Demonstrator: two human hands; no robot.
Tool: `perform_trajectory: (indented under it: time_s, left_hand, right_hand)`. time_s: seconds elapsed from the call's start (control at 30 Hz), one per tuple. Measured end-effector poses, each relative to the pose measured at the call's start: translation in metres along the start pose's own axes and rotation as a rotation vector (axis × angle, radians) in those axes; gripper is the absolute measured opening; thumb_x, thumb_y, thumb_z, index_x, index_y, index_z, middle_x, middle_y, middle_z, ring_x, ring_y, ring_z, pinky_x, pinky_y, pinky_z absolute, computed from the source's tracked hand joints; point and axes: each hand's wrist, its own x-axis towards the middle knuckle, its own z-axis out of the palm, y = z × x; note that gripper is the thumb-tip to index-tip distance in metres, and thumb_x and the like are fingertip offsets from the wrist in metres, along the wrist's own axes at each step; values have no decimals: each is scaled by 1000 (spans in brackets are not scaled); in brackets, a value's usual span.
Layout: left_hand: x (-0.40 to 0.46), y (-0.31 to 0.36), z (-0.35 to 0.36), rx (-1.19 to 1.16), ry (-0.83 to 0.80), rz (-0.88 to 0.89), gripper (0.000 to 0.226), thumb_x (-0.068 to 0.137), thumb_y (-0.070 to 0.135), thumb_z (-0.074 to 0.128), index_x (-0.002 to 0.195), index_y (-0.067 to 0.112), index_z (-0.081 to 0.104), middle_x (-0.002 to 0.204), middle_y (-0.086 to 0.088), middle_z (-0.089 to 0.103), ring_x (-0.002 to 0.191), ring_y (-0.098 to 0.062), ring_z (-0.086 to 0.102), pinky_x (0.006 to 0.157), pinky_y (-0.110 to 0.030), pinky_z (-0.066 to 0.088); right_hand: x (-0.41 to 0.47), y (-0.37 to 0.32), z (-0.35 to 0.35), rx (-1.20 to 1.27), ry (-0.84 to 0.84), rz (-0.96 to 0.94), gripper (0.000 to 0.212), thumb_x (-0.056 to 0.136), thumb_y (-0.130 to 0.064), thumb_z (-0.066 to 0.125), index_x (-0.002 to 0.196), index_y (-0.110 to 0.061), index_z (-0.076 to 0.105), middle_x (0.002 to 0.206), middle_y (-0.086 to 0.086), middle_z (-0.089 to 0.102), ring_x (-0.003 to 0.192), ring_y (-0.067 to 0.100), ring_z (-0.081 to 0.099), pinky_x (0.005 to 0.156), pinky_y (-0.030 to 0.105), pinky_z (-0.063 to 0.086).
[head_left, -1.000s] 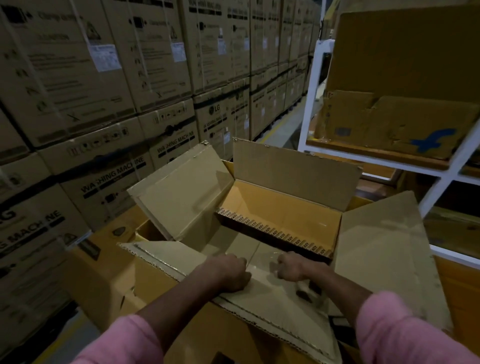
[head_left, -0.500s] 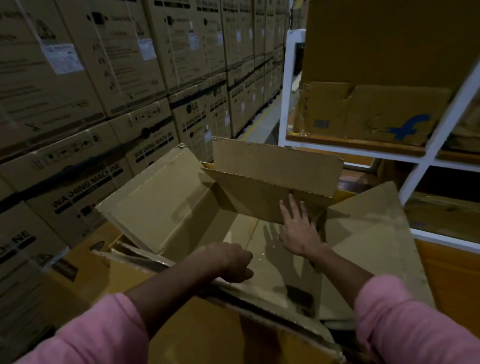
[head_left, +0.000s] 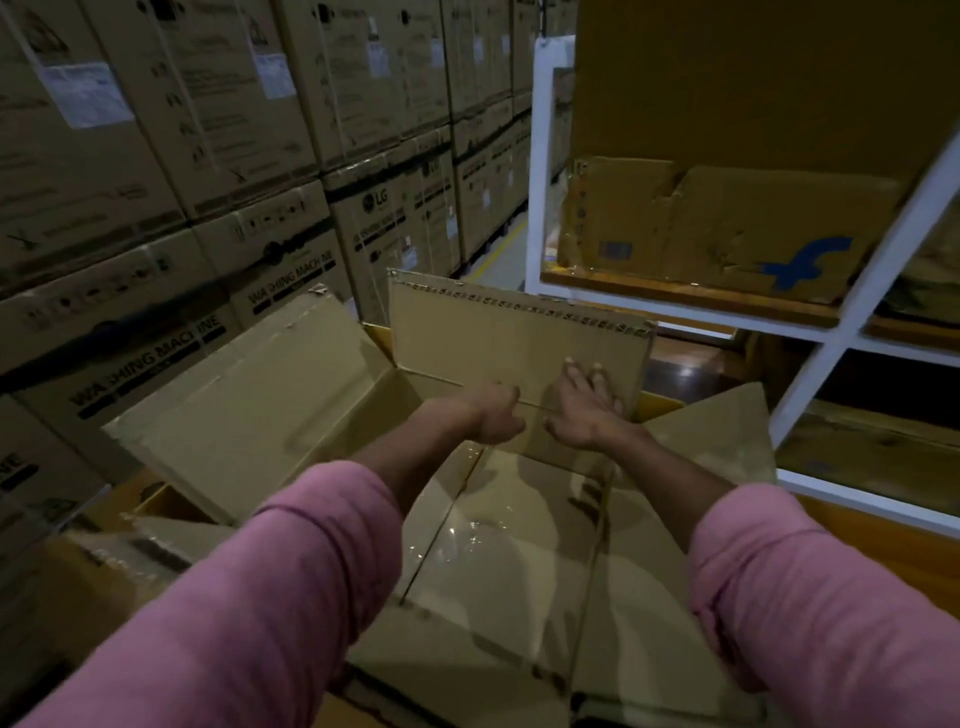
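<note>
A large open cardboard box (head_left: 249, 415) stands in front of me with its flaps spread outward. Shiny tape runs over the seam of its floor (head_left: 493, 535). The far flap (head_left: 493, 332) stands upright. My right hand (head_left: 587, 410) presses flat against the lower part of that flap, fingers straight. My left hand (head_left: 496, 415) is beside it at the flap's fold line, fingers curled, with nothing visible in it. Both arms in pink sleeves reach across the box's inside.
Stacked washing machine cartons (head_left: 156, 332) form a wall on the left. A white metal rack (head_left: 535, 182) stands on the right, holding flattened cardboard with a blue logo (head_left: 727, 228). A narrow aisle (head_left: 498, 249) runs between them behind the box.
My left hand left the near flap and moved across to the far flap's fold. My right hand slid further up the far flap, which went from leaning inward to upright.
</note>
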Motion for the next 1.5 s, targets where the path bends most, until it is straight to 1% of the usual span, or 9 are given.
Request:
perform_trajectory:
  time_s: [0.17,0.37,0.57,0.67,0.8,1.03,1.17,1.33,1.5]
  left_hand:
    - [43,10,45,-53,89,-63,66,99,43,51,153,9,35,159,-20,32,142,-43,34,115,-55,33]
    - [33,19,84,-21,166,-45,62,100,42,51,151,13,34,167,-13,18,147,-41,26,110,-62,36]
    - [20,8,93,6,34,-81,58,100,45,51,147,13,42,157,-14,33,141,-40,31,110,-61,38]
    - [15,3,88,7,-38,-113,58,99,48,52,146,14,46,156,-14,35,142,-41,29,110,-61,36]
    - [9,-3,89,2,-105,-130,59,100,49,51,148,15,44,155,-14,37,142,-40,31,109,-59,36]
    - [6,-7,86,-12,-167,-134,53,100,47,52,142,15,49,154,-15,41,140,-38,34,110,-56,38]
    - [3,0,72,35,-60,-125,56,101,47,50,147,14,44,155,-14,39,144,-38,29,111,-60,33]
    - [-1,8,53,67,141,-87,64,102,45,46,155,13,32,167,-12,19,154,-39,9,116,-64,22]
    - [-1,10,47,44,142,-57,65,102,43,46,156,12,28,170,-12,12,155,-40,5,118,-66,20]
  right_hand:
    - [2,9,1,-31,-46,-13,87,98,-32,61,163,-17,4,170,-8,-17,154,28,-26,122,62,8]
    - [6,28,-3,-53,-36,-26,91,99,-37,61,164,-16,0,170,-9,-15,155,23,-21,123,61,14]
    - [21,26,-10,53,54,-27,92,96,-30,65,164,-22,3,168,-14,-20,157,29,-4,121,64,20]
    - [34,31,-11,38,6,-30,99,94,-33,68,163,-24,-3,164,-17,-30,156,34,7,121,62,24]
    - [45,38,-12,-47,-25,-29,104,91,-35,70,163,-24,-4,163,-16,-34,155,35,8,121,60,24]
    - [44,20,-38,20,-29,-45,92,98,-33,62,163,-8,2,171,2,-15,158,25,-1,127,45,15]
    - [34,16,-32,71,14,-66,89,98,-32,63,163,-11,5,171,1,-14,158,24,-3,128,44,14]
    - [14,12,-24,39,71,-117,81,100,-33,60,163,-12,13,171,6,-10,158,25,2,126,39,13]
    - [0,9,-26,-12,96,-148,67,100,-37,58,155,-6,35,170,16,12,157,25,11,124,37,21]
